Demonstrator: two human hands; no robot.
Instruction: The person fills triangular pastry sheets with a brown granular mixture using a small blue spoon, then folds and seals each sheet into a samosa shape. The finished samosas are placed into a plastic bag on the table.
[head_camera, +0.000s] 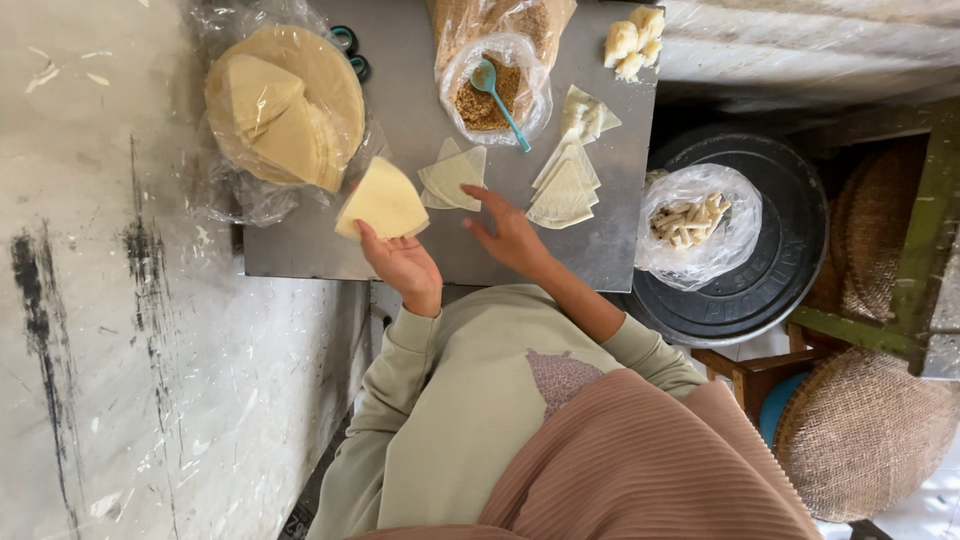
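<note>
My left hand (405, 268) holds a pale yellow quarter-round wrapper stack (385, 203) just above the near edge of the grey metal tray (330, 250). My right hand (512, 236) is spread, its fingertips touching the tray beside a small pile of triangular wrappers (455, 177). A second pile of triangular wrappers (565, 187) lies to the right of that hand. Beyond it stands an open plastic bag of brown crumbly filling (482, 104) with a teal spoon (500, 98) in it.
A plastic bag of cut round wrappers (285, 105) lies at the tray's far left. A folded wrapper (587, 116) and several filled pieces (632, 42) sit at far right. A bag of pale sticks (690, 222) rests on a black round pan (770, 270). Woven baskets (860, 430) stand right.
</note>
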